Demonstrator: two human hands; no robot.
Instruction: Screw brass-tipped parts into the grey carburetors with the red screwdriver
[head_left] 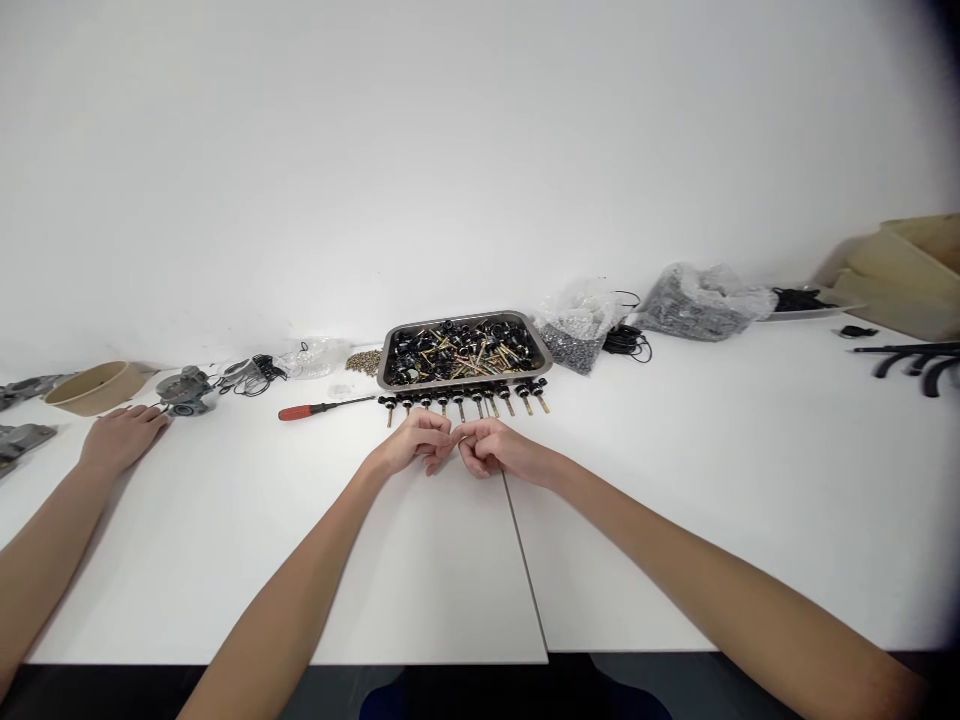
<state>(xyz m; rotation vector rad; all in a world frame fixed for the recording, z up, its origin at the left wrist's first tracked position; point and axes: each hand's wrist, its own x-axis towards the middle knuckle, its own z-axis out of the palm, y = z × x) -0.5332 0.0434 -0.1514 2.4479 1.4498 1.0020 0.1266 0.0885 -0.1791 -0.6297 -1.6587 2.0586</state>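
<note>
My left hand (417, 440) and my right hand (501, 447) meet over the white table, just in front of a row of small parts. The fingers of both are curled and closed, with the fingertips touching. Anything pinched between them is too small or hidden to make out. Behind my hands lies the row of black-headed parts with brass-coloured stems (508, 402), the stems pointing toward me. Past the row stands a metal tray (384, 372) heaped with more black pieces and brass-coloured stems. A screwdriver with a red handle (295, 412) rests to the left of the row.
Another person's hand (124, 437) lies at the left beside a grey metal part (184, 391) and a beige bowl (94, 390). Small brass pieces (364, 362) sit left of the tray. Plastic bags (577, 325) of dark parts stand to its right. Black curved pieces (919, 362) lie far right.
</note>
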